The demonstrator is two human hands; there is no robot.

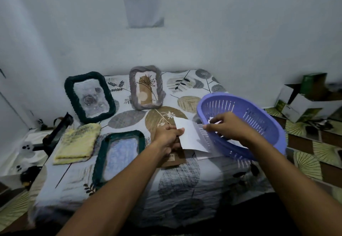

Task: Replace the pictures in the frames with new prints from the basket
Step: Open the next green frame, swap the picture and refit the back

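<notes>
White rectangular paper print (192, 135) is held blank side up above the patterned tablecloth (129, 185), overlapping the rim of the purple slotted plastic basket (259, 117). Its long axis runs from far-left to near-right. Left hand (169, 136) pinches the left edge; right hand (226, 125) pinches the right edge over the basket.

Pale wall (222, 32) with a taped paper sheet (143, 2); leaf-print tablecloth (185, 180); patterned floor tiles (311, 143).
</notes>
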